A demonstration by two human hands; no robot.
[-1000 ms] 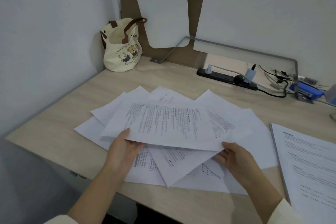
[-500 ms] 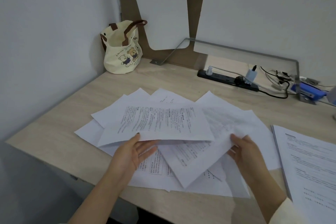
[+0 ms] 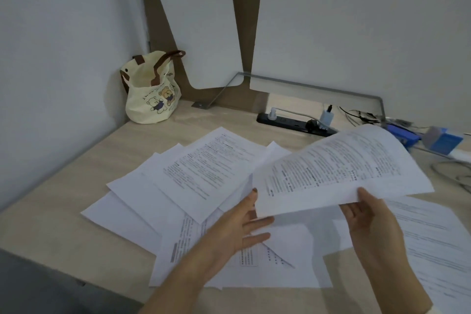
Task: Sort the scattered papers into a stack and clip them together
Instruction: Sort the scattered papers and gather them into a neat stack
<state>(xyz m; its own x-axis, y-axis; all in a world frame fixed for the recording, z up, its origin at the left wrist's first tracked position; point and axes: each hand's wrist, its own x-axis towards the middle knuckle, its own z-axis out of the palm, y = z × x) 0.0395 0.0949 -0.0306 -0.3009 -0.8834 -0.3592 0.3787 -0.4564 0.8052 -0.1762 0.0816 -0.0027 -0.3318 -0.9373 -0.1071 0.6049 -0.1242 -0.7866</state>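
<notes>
one printed sheet [image 3: 339, 173] is pinched at its near edge by the right hand [image 3: 369, 222] and held clear of the tabletop [image 3: 63, 201], probably for stacking. the left hand [image 3: 237, 229] is spread open at the sheet's corner, over the scattered papers [image 3: 204, 176].

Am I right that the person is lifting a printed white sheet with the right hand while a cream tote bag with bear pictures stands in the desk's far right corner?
Not quite: the cream tote bag with bear pictures stands in the far left corner of the light wooden desk, against the wall. The head view shows this. The right hand does lift the printed white sheet.
</notes>
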